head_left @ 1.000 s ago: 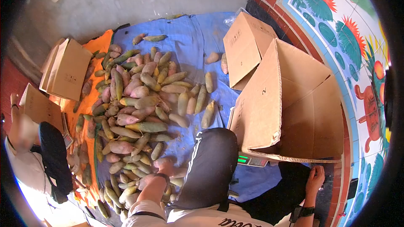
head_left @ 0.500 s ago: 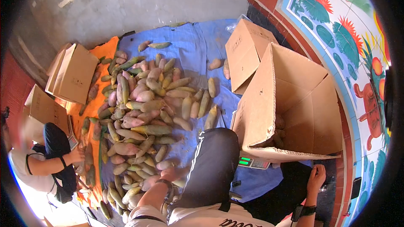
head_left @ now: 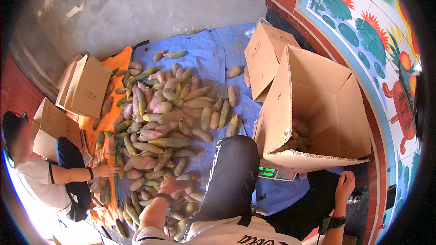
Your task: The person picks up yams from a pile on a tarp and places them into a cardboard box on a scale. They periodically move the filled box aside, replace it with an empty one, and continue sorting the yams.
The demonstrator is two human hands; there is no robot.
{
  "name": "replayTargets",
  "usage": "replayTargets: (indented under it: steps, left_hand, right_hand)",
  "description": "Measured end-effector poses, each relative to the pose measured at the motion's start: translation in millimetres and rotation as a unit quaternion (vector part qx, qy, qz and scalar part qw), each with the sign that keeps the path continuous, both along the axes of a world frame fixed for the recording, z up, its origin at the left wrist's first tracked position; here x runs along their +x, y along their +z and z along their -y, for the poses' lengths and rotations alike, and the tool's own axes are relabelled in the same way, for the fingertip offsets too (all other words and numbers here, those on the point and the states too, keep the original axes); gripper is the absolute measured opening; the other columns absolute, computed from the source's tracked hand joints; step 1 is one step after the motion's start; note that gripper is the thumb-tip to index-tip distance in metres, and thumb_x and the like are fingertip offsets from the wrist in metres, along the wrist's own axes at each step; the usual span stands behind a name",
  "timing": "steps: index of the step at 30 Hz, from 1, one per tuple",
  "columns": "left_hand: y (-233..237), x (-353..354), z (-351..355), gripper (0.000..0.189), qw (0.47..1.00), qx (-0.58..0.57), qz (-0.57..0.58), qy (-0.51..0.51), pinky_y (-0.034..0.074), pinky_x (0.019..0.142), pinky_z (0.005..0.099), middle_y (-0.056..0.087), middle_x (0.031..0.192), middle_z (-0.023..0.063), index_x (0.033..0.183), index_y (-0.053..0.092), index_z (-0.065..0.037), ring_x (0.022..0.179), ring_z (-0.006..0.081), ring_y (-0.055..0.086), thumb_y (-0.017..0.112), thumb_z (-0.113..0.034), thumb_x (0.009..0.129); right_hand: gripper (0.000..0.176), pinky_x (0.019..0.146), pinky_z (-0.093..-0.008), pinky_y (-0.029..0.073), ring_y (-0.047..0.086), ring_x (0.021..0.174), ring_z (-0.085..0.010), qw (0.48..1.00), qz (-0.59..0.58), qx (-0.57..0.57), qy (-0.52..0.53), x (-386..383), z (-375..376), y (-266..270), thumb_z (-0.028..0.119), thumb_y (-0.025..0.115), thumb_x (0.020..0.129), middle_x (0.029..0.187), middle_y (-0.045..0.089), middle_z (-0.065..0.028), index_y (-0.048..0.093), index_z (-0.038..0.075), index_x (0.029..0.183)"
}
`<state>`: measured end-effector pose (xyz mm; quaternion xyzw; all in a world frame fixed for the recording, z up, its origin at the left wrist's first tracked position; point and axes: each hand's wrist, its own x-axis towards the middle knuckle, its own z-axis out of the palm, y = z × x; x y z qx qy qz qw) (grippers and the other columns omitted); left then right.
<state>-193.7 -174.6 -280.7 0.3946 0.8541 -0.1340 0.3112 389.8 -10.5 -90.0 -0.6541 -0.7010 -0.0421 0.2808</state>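
Note:
My left hand (head_left: 169, 186) is closed on a blurred, brownish sweet potato (head_left: 184, 184) at the near side of the heap, beside my bent leg. The heap of sweet potatoes (head_left: 165, 142), pinkish and greenish-brown, spreads over the blue sheet (head_left: 193, 47). At the far right, my right hand (head_left: 346, 185) rests by my other knee with its fingers curled, and nothing shows in it. Between my knees and the wall, a large open carton (head_left: 277, 113) holds several sweet potatoes at its bottom. A scale (head_left: 277, 173) with lit green digits shows under its near edge.
On the left, a co-worker's hand (head_left: 107, 170) reaches to the heap's edge over an orange sheet (head_left: 119, 129). Cartons (head_left: 86, 86) stand behind that person. Another carton (head_left: 268, 56) stands beyond mine, along the tiled wall (head_left: 354, 27).
My left hand has moved slightly up and left, with a sweet potato now showing in it. The co-worker's hand has reached right, toward the heap. My right hand stays by my knee.

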Motion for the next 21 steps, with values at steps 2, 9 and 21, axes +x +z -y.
replayTargets:
  steps: [2,9,21]
  left_hand:
    - [-94.0,-47.7,29.2,0.077,0.999,0.018,0.033,-0.017,0.049,0.082,0.0332,0.064,0.107,0.0139,0.107,0.062,-0.005,0.1,0.0239,0.061,0.065,-0.066,0.061]
    - [-40.0,-24.7,29.0,0.069,0.999,0.029,-0.017,0.012,0.046,0.09,0.0378,0.06,0.111,0.022,0.108,0.061,-0.001,0.107,0.0332,0.057,0.064,-0.056,0.067]
    - [10.3,17.5,10.6,0.066,0.996,0.012,-0.014,0.082,0.045,0.092,0.0358,0.059,0.113,0.0232,0.106,0.064,0.0,0.108,0.0333,0.056,0.06,-0.05,0.063]
  right_hand:
    - [0.009,0.067,-0.0401,0.041,0.051,0.074,-0.0347,1.0,-0.001,-0.002,-0.002,2.5,-0.1,-2.2,0.004,0.047,0.084,0.077,0.051,-0.017,0.052,-0.001,0.079]
    - [0.008,0.068,-0.0403,0.043,0.053,0.075,-0.0346,1.0,-0.012,0.007,-0.004,2.0,1.8,-2.0,0.005,0.048,0.083,0.079,0.053,-0.0168,0.053,-0.001,0.08]
    - [0.008,0.068,-0.0399,0.043,0.053,0.075,-0.0339,0.999,-0.03,0.016,-0.012,2.3,3.2,-2.2,0.005,0.049,0.082,0.079,0.054,-0.0164,0.054,-0.001,0.079]
